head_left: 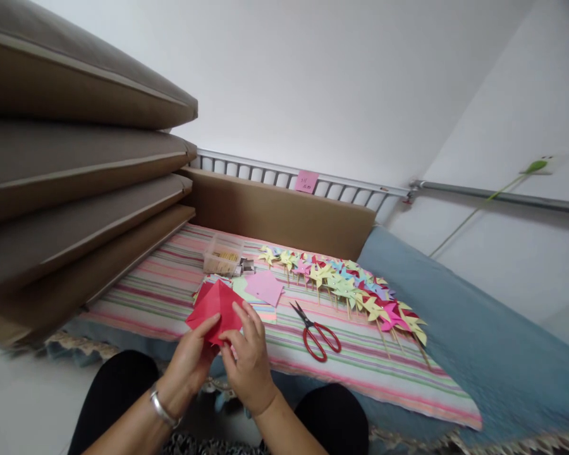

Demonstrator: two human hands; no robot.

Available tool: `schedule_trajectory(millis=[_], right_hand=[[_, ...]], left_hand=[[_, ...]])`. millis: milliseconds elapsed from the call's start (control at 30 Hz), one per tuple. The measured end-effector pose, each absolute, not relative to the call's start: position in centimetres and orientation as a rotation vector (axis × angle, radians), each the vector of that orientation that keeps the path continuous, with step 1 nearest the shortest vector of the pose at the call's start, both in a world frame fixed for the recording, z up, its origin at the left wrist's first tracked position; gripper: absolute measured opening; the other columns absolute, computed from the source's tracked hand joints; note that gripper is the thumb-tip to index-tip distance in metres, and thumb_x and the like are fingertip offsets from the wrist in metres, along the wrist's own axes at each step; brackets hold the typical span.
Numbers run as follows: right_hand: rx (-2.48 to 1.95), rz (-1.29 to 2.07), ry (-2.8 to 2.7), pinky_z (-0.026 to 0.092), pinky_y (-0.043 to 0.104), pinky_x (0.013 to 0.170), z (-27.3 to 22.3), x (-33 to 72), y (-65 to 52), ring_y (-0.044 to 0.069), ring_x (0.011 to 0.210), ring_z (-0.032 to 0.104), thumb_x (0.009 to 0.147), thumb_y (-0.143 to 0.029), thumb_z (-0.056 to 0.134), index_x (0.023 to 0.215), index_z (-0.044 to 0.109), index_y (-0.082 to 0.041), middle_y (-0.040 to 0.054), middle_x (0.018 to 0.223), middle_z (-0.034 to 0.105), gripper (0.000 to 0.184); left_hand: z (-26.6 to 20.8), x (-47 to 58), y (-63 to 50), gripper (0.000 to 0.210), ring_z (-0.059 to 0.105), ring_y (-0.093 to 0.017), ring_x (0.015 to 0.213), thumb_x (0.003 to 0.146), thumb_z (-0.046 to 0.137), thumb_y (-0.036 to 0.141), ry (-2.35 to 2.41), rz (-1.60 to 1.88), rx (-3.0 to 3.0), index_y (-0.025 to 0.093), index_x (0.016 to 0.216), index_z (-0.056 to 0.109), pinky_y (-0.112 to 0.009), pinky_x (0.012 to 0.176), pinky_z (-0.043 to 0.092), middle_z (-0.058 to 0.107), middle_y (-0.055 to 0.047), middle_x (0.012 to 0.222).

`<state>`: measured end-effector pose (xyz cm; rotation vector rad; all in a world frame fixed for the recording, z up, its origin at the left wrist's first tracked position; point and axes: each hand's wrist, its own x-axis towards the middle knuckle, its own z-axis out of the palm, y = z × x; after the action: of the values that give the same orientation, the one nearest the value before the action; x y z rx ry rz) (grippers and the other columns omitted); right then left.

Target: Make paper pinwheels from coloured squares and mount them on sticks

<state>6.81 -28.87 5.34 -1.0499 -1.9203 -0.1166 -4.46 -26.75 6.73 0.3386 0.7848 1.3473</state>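
Note:
A red sheet of paper (pixel 218 302) with crease lines is held up between my two hands, above the near edge of the striped cloth. My left hand (pixel 196 354) grips its lower left part, thumb on top. At the lower right edge, my right hand (pixel 249 354) pinches the same paper with thumb and fingers. Just behind it lie a pink paper (pixel 265 287) with a small hole and a stack of coloured sheets (pixel 239 287). Red-handled scissors (pixel 315 332) rest to the right, blades pointing away and slightly apart.
Several paper pinwheels (pixel 346 287) on sticks lie in rows at the right. A clear plastic box (pixel 222 253) with small yellowish pieces stands behind the papers. Stacked brown cushions (pixel 85 151) rise on the left. A brown panel (pixel 279 208) leans before a white radiator (pixel 246 169).

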Motion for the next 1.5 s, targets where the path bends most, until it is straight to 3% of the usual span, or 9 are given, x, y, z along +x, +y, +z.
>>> schedule_trajectory(millis=[267, 433, 833, 1367, 1500], right_hand=[[-1.121, -0.056, -1.886, 0.035, 0.049, 0.103, 4.7, 8.9, -29.2, 0.027, 0.129, 0.033, 0.078, -0.01, 0.053, 0.08, 0.067, -0.02, 0.009, 0.131, 0.05, 0.017], [-1.189, 0.01, -1.794, 0.032, 0.047, 0.104, 5.3, 10.9, -29.2, 0.026, 0.129, 0.034, 0.079, -0.013, 0.056, 0.082, 0.068, -0.02, 0.0094, 0.129, 0.052, 0.014], [-1.339, 0.275, -1.577, 0.029, 0.044, 0.105, 5.1, 11.9, -28.9, 0.025, 0.128, 0.034, 0.074, -0.013, 0.06, 0.074, 0.063, -0.02, 0.0103, 0.125, 0.054, 0.007], [-1.373, 0.254, -1.561, 0.028, 0.041, 0.104, 5.5, 10.9, -28.0, 0.024, 0.125, 0.037, 0.073, -0.012, 0.057, 0.07, 0.061, -0.018, 0.0137, 0.123, 0.053, 0.008], [-1.376, 0.271, -1.564, 0.029, 0.042, 0.104, 5.5, 10.6, -27.9, 0.025, 0.124, 0.04, 0.072, -0.012, 0.057, 0.069, 0.061, -0.018, 0.0133, 0.122, 0.055, 0.008]], left_hand=[[5.4, -3.3, -26.2, 0.011, 0.064, -0.015, 0.058, 0.077, 0.057, 0.006, 0.773, 1.305, 0.385, 0.011, 0.081, 0.066, -0.024, 0.055, 0.053, 0.071, -0.006, 0.072], [4.8, -1.1, -26.0, 0.003, 0.062, -0.014, 0.057, 0.07, 0.067, 0.008, 0.719, 1.263, 0.477, 0.01, 0.073, 0.067, -0.024, 0.056, 0.052, 0.07, -0.006, 0.066], [5.2, 0.2, -26.7, 0.02, 0.063, -0.014, 0.058, 0.055, 0.079, 0.013, 0.753, 1.275, 0.491, 0.01, 0.072, 0.069, -0.024, 0.056, 0.052, 0.072, -0.005, 0.067], [5.5, -0.4, -27.1, 0.014, 0.065, -0.016, 0.067, 0.065, 0.073, 0.018, 0.684, 1.272, 0.574, 0.011, 0.077, 0.07, -0.026, 0.066, 0.052, 0.073, -0.006, 0.073], [5.2, -0.4, -26.8, 0.019, 0.066, -0.017, 0.069, 0.062, 0.074, 0.016, 0.726, 1.296, 0.643, 0.009, 0.08, 0.07, -0.027, 0.07, 0.051, 0.074, -0.008, 0.076]])
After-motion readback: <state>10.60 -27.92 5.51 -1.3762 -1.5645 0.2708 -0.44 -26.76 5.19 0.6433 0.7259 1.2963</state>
